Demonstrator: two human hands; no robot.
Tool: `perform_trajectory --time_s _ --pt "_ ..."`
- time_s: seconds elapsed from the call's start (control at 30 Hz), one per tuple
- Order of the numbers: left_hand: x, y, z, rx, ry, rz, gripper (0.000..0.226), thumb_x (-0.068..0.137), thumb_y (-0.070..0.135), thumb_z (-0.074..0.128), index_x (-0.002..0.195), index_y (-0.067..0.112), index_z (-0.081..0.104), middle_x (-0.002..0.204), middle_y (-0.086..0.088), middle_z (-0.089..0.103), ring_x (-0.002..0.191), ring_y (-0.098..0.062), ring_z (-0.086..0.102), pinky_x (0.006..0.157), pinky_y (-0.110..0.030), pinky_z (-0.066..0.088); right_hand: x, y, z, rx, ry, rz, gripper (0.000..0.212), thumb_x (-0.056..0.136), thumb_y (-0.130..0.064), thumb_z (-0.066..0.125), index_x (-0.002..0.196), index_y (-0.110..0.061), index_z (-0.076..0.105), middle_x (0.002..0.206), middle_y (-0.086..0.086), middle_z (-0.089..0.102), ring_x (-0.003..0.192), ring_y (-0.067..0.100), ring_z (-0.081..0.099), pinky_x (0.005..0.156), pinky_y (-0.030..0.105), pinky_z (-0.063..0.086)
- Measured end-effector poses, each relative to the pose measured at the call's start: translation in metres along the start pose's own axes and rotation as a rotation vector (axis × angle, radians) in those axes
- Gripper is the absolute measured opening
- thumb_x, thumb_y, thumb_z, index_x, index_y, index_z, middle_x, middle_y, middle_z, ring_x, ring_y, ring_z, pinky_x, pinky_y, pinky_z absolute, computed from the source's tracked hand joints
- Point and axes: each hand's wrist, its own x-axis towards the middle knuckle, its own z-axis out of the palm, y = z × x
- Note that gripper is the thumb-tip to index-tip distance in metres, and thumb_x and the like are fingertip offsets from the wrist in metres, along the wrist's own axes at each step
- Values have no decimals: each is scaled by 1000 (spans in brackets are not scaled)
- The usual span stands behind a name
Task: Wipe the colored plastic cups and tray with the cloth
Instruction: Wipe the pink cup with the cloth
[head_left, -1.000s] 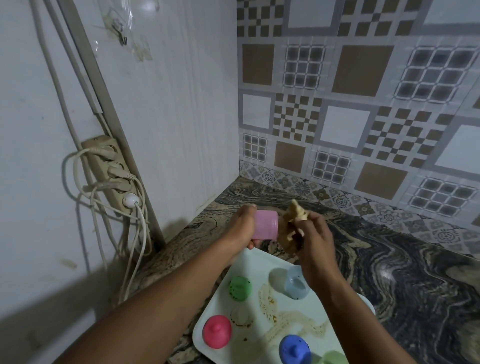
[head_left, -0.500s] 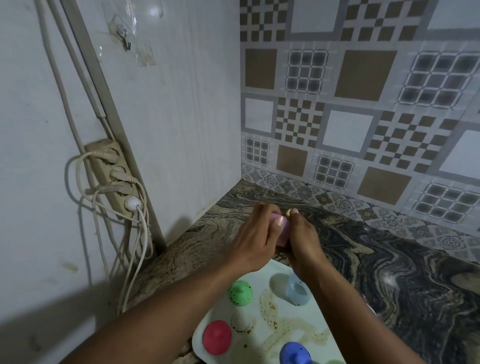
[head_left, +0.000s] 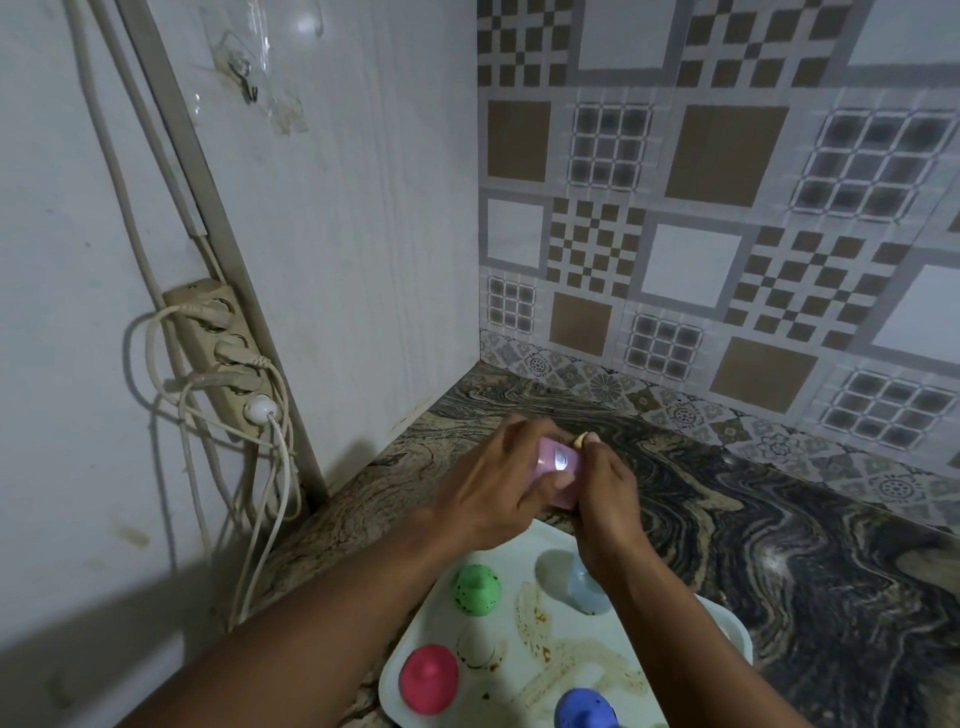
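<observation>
Head view, over a marbled counter (head_left: 779, 545) in a tiled corner. The left hand (head_left: 493, 488) grips the pink cup (head_left: 556, 467), fingers curled round its wall, and holds it on its side above the far edge of the tray (head_left: 550, 540). The right hand (head_left: 605, 499) is closed against the cup's open end and clamps the cloth (head_left: 581, 440), of which only a beige tip shows by the thumb; the rest is hidden. On the pale tray, streaked with brown stains, stand upturned cups: a green cup (head_left: 478, 590) flecked with dark specks, a light blue cup (head_left: 584, 587) partly behind the right wrist, a red cup (head_left: 428, 680) and a dark blue cup (head_left: 584, 709) at the lower edge. A power strip (head_left: 218, 348) with several plugged cords hangs on the left wall.
</observation>
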Motion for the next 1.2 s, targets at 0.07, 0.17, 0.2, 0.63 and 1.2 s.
perform_trajectory --time_s 0.07,0.17,0.2,0.63,1.2 --pt "1 7 2 -159 25 -241 61 88 80 25 123 34 41 119 1 57 94 -20 63 78 -38 55 -1 1 0 -20 75 -78 46 106 -41 42 96 -2 63 84 16 62 76 26 56 70 40 45" --pt "10 13 9 -273 -9 -497 72 83 87 20 115 33 53 107 1 68 96 -19 65 85 -38 54 -5 -2 3 -44 85 -193 41 108 -37 39 89 -7 59 80 11 58 73 21 52 69 36 41" --pt "11 13 10 -258 19 -467 70 84 86 22 115 32 53 106 0 68 95 -20 66 85 -40 54 -3 -2 3 -57 84 -206 42 108 -37 38 89 -7 59 80 11 59 73 20 52 69 36 41" --pt "8 10 10 -501 -36 -494 46 88 71 47 113 34 56 87 -1 69 67 -18 69 69 -47 62 7 7 -3 -180 77 -309 42 107 -43 40 86 -11 57 76 7 57 69 19 51 65 39 42" --pt "11 12 -1 -1004 -131 -651 47 85 24 79 127 29 57 121 -10 62 107 -27 69 88 -44 60 13 8 -7 -175 131 -302 43 106 -45 40 87 -10 57 77 7 58 69 18 51 65 37 41"
